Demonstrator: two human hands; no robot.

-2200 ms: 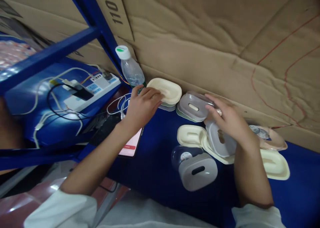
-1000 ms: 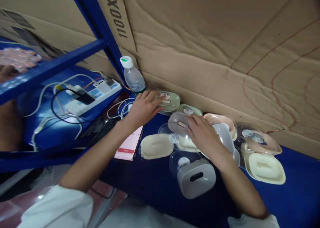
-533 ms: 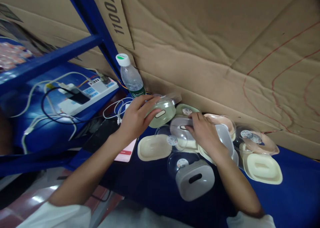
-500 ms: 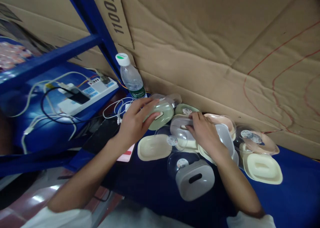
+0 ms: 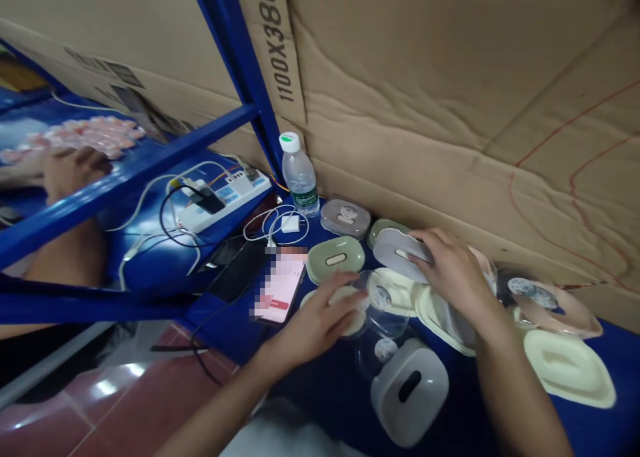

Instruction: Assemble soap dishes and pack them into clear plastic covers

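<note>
Mauve-grey dish (image 5: 389, 259); sage-green dish (image 5: 324, 269); cream tray (image 5: 570, 370); blue tabletop (image 5: 625, 360); brown cardboard (image 5: 425, 110), red curved lines (image 5: 579, 122).

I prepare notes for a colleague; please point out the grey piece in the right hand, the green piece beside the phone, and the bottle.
Grey piece (image 5: 389, 249): head view, face left of its slot.
Green piece (image 5: 335, 247): head view, face above its slot.
Bottle (image 5: 300, 175): head view, clear body above label.
</note>
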